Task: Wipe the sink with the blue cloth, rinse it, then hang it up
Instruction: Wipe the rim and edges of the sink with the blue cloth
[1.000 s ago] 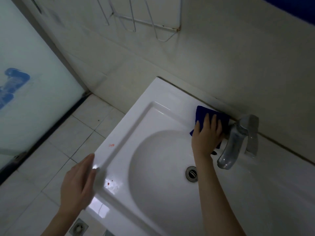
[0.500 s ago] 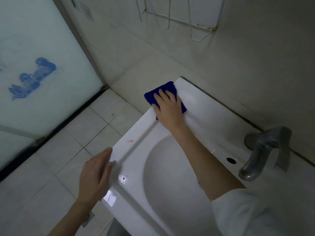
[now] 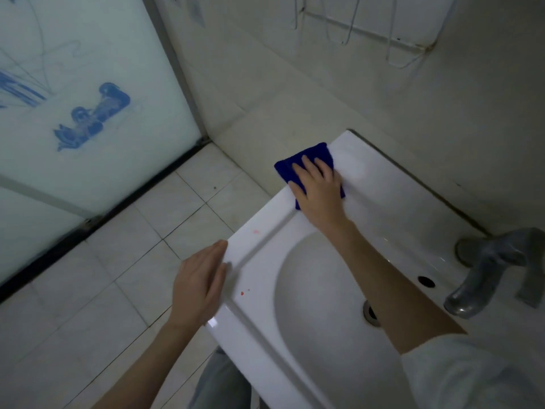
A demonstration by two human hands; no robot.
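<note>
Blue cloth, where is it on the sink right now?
In the head view the blue cloth lies flat on the far left corner of the sink, pressed under the right hand, well left of the tap.

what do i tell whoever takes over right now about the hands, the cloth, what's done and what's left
Right hand: flat, fingers straight, pressing the blue cloth onto the far left corner of the sink rim.
Left hand: open, resting against the sink's left edge.
Done: wiping is under way on the rim.
Left: red specks on the left rim are not yet wiped; rinse the cloth at the faucet; hang it up, perhaps on the wire rack on the wall.
</note>
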